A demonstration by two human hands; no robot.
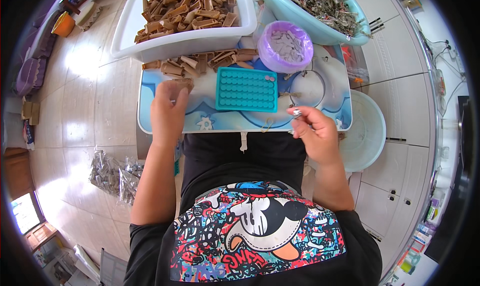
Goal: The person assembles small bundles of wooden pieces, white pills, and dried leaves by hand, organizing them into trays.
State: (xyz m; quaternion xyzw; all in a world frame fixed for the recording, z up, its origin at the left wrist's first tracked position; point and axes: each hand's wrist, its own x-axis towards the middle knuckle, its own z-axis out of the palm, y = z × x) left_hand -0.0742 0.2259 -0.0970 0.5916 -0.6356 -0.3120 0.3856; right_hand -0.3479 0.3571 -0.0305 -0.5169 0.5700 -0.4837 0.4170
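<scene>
My left hand [168,106], fingers closed, pinches a brown trough-shaped plastic piece [187,82] at the table's left side. My right hand [318,132] is closed, its thumb and fingers pinching a small silvery metal piece [297,114] above the near right of the table. Between the hands lies a teal tray [247,109] with rows of round cells; two pinkish discs [270,78] show in its far right corner. A thin wire ring [324,89] lies right of the tray, with small metal bits by it. More brown pieces [202,63] lie loose beyond my left hand.
A white tub [185,47] heaped with brown pieces stands at the far left. Beyond the tray are a purple-lined bowl [285,66] of greyish pieces and a light-blue basin [320,30] of metal parts. A pale round basin [372,131] sits right, bagged parts [112,173] on the left floor.
</scene>
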